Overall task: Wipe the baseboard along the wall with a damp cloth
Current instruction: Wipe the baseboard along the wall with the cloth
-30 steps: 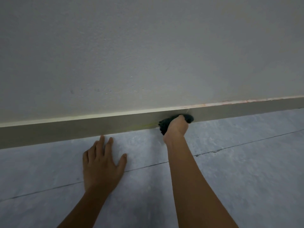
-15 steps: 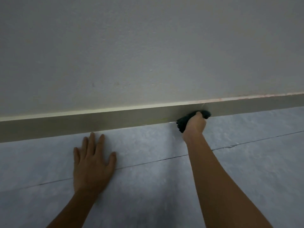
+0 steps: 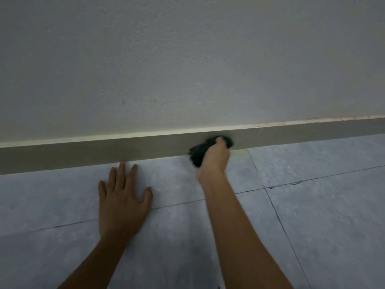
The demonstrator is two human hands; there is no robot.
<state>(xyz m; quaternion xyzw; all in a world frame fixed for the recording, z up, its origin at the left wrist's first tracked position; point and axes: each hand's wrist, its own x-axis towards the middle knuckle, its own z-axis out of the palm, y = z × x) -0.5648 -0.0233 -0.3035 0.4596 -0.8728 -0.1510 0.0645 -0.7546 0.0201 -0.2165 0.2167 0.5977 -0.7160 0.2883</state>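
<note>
A grey-beige baseboard (image 3: 87,153) runs across the foot of the wall, rising slightly toward the right. My right hand (image 3: 214,157) is closed around a dark bunched cloth (image 3: 198,153) and presses it against the baseboard, right of centre. Part of the cloth shows above the knuckles and part hangs to the left of the fist. My left hand (image 3: 123,199) lies flat on the floor with fingers spread, its fingertips almost touching the baseboard's lower edge.
A plain pale wall (image 3: 187,59) fills the upper half. The floor is large grey tiles (image 3: 312,205) with thin dark grout lines. A pinkish stain marks the baseboard's top edge at far right (image 3: 333,119).
My right hand and the cloth have slid left along the baseboard compared with half a second ago. The left hand has shifted closer to the baseboard, and the view has moved.
</note>
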